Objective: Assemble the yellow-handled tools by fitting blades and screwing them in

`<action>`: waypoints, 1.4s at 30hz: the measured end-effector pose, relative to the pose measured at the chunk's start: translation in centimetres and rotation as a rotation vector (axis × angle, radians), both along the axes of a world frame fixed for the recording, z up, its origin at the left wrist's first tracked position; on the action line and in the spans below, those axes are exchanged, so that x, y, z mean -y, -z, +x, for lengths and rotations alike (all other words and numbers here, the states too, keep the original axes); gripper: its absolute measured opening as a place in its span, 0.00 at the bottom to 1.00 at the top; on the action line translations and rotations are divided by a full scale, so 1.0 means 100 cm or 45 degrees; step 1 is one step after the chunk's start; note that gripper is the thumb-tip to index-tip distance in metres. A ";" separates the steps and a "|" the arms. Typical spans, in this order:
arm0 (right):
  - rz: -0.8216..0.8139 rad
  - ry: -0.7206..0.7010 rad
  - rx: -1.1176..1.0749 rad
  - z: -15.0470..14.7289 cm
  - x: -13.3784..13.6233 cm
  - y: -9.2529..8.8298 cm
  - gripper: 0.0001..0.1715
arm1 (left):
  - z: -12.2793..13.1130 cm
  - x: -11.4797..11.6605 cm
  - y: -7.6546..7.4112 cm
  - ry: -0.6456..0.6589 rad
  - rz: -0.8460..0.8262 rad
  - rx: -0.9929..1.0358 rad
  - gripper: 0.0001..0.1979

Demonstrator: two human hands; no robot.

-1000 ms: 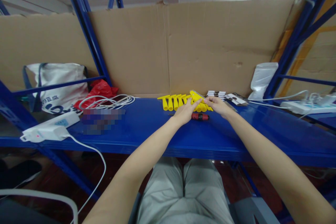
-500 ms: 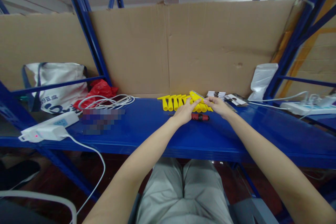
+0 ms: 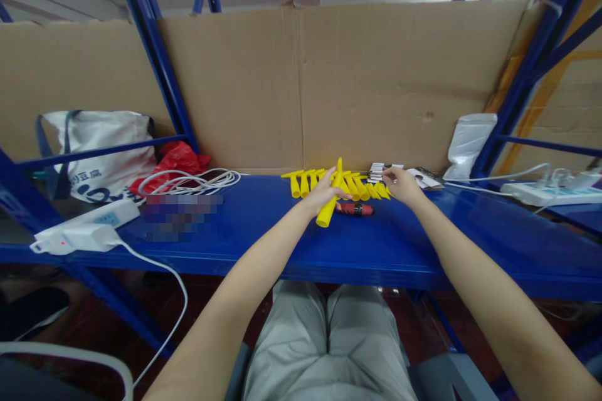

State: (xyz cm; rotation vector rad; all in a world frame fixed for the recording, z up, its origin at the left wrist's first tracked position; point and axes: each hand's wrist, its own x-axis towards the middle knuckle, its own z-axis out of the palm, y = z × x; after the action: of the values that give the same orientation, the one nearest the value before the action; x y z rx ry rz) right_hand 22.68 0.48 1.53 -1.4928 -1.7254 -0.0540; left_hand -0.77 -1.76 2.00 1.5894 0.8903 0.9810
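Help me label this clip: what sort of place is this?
Probably a workshop or storeroom: a blue metal shelf serves as worktop, brown cardboard sheeting backs it, and yellow tubular plastic pieces lie in a row.

At the frame's centre, the tools [image 3: 325,215] are yellow, the screwdriver [image 3: 356,208] red and black. The shelf [image 3: 263,232] is solid blue; at left, a white tote [image 3: 110,141] bears navy print [image 3: 86,191] beside a red bag [image 3: 181,158].

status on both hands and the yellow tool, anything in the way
Left hand gripping yellow tool. Right hand by white-and-black stack, grip unclear. Red-and-black tool lying close to the yellow one.
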 end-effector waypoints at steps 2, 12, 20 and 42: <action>-0.066 0.213 0.117 0.015 -0.001 0.000 0.16 | -0.002 0.000 -0.005 0.024 -0.134 0.124 0.49; -0.498 0.446 0.444 0.058 -0.006 0.012 0.12 | -0.004 0.001 -0.006 0.234 -0.331 0.178 0.47; -0.499 0.425 0.476 0.062 -0.013 0.018 0.17 | -0.004 0.000 -0.006 0.283 -0.361 0.202 0.47; -0.657 0.582 0.551 0.029 -0.001 0.012 0.25 | -0.001 0.003 -0.004 0.286 -0.474 0.246 0.50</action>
State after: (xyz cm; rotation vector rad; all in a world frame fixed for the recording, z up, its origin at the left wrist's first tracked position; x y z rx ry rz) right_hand 25.56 0.55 0.30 -2.3840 -1.7671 -0.1941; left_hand -0.88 -2.05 2.40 1.2251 0.6955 0.7447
